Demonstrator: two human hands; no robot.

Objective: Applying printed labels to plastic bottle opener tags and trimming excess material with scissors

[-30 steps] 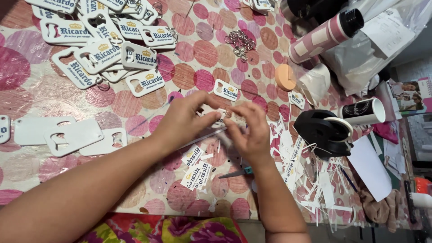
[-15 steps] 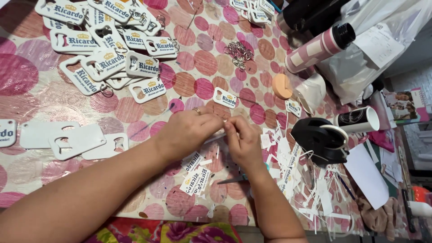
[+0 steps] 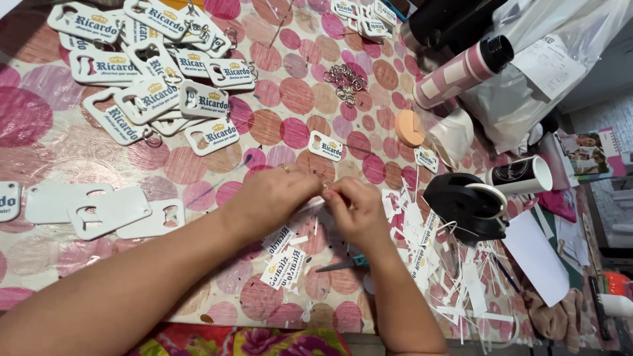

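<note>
Since a moment ago both hands have drawn lower and closer: the left hand (image 3: 273,198) and right hand (image 3: 356,211) meet fingertip to fingertip, pinched on something too small to tell, above printed paper labels (image 3: 283,267) on the pink dotted tablecloth (image 3: 277,125). White bottle-opener keychains (image 3: 151,99) lie heaped top left.

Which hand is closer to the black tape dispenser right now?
Right. The right hand sits just beside the black tape dispenser, across a patch of paper scraps. The left hand is on the far side of the right hand, farther off.
</note>
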